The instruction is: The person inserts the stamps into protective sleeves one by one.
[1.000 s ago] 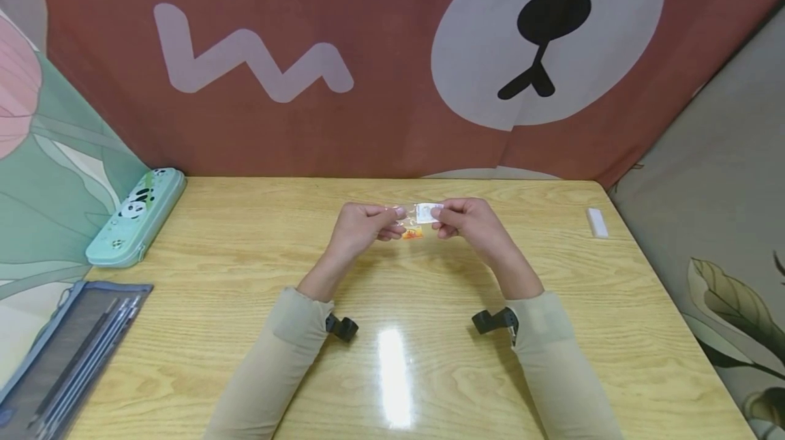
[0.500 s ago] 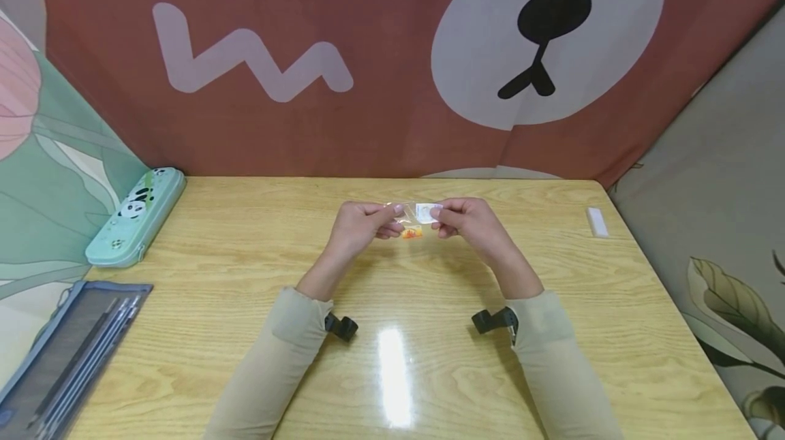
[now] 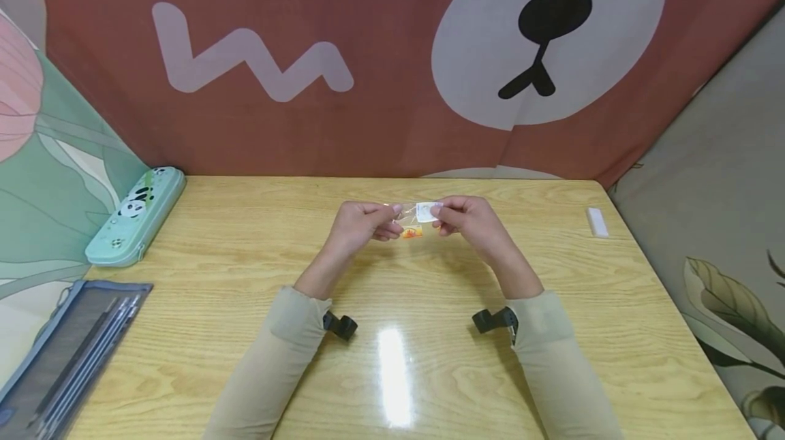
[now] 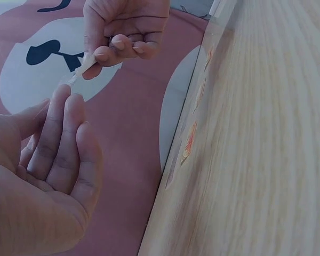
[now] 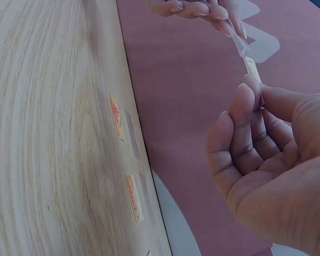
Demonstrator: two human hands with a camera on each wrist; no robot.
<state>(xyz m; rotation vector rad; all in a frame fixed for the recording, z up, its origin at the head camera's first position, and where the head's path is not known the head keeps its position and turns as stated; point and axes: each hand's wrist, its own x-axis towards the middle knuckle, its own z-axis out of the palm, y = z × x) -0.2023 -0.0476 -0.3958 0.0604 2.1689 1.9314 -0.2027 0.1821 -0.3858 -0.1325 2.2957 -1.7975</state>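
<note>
Both hands are raised towards the back middle of the table. My left hand [image 3: 362, 225] pinches one end of a clear plastic strip [image 3: 407, 211] between thumb and fingers. The other end, a white printed part [image 3: 426, 212], is pinched by my right hand [image 3: 469, 215]. In the right wrist view this white printed part [image 5: 251, 68] is seen nearly edge-on above the right fingertips. Below the hands, orange-and-red printed labels lie on the table: one orange label [image 3: 411, 231] shows in the head view, another label [image 5: 133, 197] in the right wrist view.
A mint pencil case [image 3: 136, 218] with a panda stands at the left back. In front of it lies a blue-edged mesh pouch [image 3: 80, 351] with pens inside. A small white block [image 3: 597, 222] sits near the right edge. Printed cloth [image 3: 368, 140] hangs behind the table.
Hardly anything differs. Both hands keep their pinch on the plastic strip, with only very slight shifts of the fingers.
</note>
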